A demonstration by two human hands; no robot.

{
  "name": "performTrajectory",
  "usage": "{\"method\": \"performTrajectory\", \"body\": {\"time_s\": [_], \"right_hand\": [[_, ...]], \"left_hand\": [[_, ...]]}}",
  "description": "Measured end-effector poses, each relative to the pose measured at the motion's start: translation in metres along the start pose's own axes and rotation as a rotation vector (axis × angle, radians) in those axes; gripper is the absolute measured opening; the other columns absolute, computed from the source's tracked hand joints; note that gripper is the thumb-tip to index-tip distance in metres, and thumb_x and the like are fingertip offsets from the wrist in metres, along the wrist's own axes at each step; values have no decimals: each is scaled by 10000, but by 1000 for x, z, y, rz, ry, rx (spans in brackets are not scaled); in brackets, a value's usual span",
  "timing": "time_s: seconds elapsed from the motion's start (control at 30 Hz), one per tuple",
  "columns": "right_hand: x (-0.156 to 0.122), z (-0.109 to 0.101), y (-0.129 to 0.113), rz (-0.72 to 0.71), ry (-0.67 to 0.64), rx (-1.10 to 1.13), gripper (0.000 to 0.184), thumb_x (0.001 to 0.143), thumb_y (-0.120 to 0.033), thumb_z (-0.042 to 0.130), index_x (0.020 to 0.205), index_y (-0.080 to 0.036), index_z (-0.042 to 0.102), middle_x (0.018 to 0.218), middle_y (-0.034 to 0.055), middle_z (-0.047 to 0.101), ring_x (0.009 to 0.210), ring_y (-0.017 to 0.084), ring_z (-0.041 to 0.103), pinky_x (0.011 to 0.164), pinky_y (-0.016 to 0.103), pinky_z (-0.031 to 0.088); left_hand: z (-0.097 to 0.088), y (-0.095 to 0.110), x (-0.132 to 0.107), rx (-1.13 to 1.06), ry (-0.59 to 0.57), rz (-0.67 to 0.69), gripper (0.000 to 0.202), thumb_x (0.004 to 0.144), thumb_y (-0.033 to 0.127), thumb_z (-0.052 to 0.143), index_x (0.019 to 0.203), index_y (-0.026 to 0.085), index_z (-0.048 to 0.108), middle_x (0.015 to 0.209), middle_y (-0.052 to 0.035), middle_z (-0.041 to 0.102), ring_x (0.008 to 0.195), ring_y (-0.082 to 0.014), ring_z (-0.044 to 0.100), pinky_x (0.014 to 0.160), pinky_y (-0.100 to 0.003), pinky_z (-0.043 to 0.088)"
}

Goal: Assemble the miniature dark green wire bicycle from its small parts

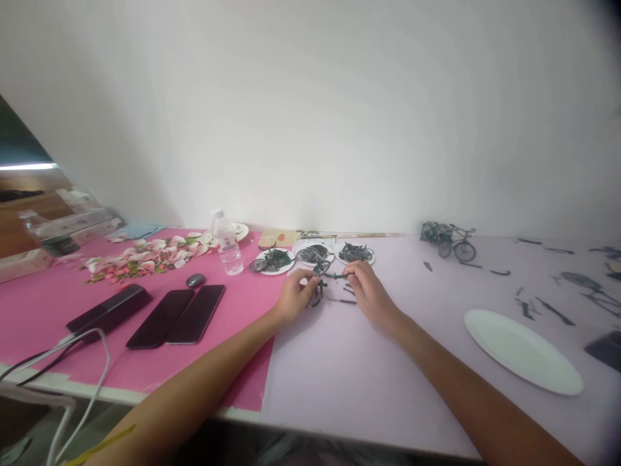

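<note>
Both hands are above the pale sheet in the middle of the table. My left hand [293, 298] is closed, its thumb and fingers pinching a small dark model bicycle part [321, 268] that has a ring-like wheel shape. A thin dark strip [336, 276] runs from it across to my right hand [370, 292], whose fingertips are closed on the strip's far end. Whether strip and wheel piece are joined is too small to tell. Beneath the hands lie several thin dark pieces [347, 301]. Behind them, three white plates hold dark tangled parts, such as the middle plate's heap [315, 254].
An assembled model bicycle [457, 243] stands at the back right, with loose parts [555, 312] scattered beyond. A white oval plate [524, 353] lies front right. Leftward are a water bottle [227, 244], two phones [195, 315], a black power bank [109, 312] and pink petals [150, 257].
</note>
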State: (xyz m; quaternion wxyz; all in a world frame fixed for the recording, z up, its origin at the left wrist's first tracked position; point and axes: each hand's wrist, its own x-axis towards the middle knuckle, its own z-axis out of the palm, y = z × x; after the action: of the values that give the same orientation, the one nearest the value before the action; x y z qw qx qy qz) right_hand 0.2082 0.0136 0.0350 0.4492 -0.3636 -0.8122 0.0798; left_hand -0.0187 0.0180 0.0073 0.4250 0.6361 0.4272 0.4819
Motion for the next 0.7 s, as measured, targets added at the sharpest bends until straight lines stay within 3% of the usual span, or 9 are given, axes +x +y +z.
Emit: {"method": "performTrajectory", "body": {"time_s": [0.27, 0.7], "right_hand": [[0, 5, -12, -75, -54, 29, 406, 1120, -451, 304, 945, -242, 605, 892, 70, 595, 933, 265, 545, 874, 402, 465], [1, 6, -1, -182, -91, 8, 205, 1039, -166, 532, 1036, -228, 727, 929, 70, 623, 930, 256, 522, 850, 417, 464]], "left_hand": [[3, -1, -1, -13, -25, 7, 490, 907, 609, 655, 1034, 136, 636, 752, -41, 656, 546, -132, 614, 440, -210, 492], [7, -5, -3, -75, -91, -13, 495, 900, 604, 664, 1043, 131, 637, 703, -44, 668, 573, -139, 577, 500, -231, 503]]}}
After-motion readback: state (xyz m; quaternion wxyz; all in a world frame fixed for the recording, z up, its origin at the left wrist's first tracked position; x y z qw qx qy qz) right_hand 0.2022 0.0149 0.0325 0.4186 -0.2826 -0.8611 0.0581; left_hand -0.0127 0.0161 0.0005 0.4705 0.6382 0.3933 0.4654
